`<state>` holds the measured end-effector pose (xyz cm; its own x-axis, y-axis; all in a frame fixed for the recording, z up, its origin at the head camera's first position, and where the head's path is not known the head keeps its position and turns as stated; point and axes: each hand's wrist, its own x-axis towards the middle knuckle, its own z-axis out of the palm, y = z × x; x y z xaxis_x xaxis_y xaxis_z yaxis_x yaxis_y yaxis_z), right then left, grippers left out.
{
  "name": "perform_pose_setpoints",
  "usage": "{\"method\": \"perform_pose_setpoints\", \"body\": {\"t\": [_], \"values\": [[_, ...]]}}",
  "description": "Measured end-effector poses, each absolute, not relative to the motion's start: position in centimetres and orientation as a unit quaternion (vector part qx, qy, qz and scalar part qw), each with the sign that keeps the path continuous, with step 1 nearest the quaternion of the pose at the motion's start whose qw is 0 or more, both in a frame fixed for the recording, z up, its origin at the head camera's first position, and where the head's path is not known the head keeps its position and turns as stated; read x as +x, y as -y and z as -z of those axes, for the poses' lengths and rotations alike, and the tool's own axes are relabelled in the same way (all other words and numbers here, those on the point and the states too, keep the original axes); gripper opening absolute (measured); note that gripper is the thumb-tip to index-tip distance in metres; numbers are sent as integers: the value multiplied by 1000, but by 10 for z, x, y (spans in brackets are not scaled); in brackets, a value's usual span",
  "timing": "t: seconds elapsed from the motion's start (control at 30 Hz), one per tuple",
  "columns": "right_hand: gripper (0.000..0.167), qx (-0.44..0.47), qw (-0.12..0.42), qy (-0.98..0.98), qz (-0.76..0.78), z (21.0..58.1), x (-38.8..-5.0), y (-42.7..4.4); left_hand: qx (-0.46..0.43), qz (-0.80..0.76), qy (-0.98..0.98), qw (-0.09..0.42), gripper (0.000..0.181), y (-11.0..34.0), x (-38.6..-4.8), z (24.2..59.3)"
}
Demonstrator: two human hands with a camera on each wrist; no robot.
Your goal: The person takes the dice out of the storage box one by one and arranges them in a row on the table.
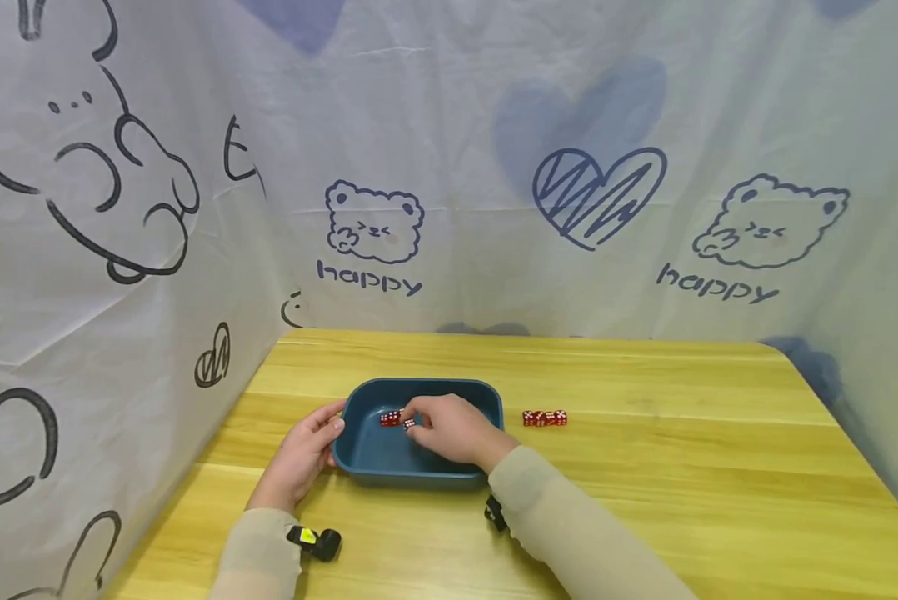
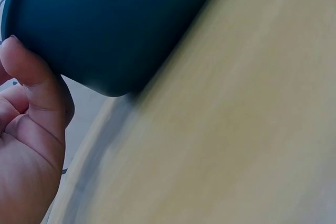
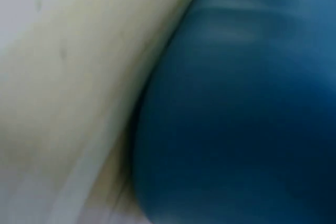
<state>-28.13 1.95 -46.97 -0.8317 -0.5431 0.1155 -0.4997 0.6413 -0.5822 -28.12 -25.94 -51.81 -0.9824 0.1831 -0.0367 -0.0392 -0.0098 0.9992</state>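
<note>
The left hand [image 1: 304, 450] is gripping one blue, rounded plastic tub [image 1: 404, 479] nearer the tabletop's [image 1: 704, 467] left edge; inside, beside at least two red, white-dotted cubic dice [image 1: 389, 418], the right hand [image 1: 452, 427] is pinching another die [image 1: 409, 424]; rightward, apparently four matching dice [image 1: 544, 418] are lying in line.

Yellow wood-grain table [image 1: 719, 467] is filling the lower head view, far corners rounding off. White sheet [image 1: 456, 108] is hanging behind it and down both sides, creasing on the left. Back panel is showing two curly-edged bear drawings [image 1: 375, 223], each sitting above "happy" lettering [image 1: 369, 279], with a scribbled heart [image 1: 599, 198] sitting between. Left panel is carrying a big black-outlined figure [image 1: 82, 167], maybe a rabbit; frame's cutting it off.
</note>
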Motion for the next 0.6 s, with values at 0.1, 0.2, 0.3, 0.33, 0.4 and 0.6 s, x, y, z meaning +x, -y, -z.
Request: {"method": "perform_pose_setpoints", "body": {"t": [0.1, 0.2, 0.3, 0.33, 0.4, 0.6], "values": [[23, -277, 33, -903, 325, 466, -281, -24, 55, -711, -697, 79, 49, 261, -282, 519], [23, -271, 31, -901, 336, 463, -281, -28, 57, -712, -695, 77, 50, 261, -282, 520], [24, -268, 34, -903, 335, 463, -281, -32, 59, -714, -693, 79, 49, 261, -282, 520], [24, -267, 35, -904, 333, 463, -281, -33, 58, -714, -694, 78, 49, 261, -282, 520], [23, -265, 36, -906, 327, 462, -281, -35, 58, -715, -692, 81, 48, 260, -282, 519], [17, -256, 23, -914, 314, 457, -282, -44, 52, -718, -689, 85, 48, 260, -280, 516]]}}
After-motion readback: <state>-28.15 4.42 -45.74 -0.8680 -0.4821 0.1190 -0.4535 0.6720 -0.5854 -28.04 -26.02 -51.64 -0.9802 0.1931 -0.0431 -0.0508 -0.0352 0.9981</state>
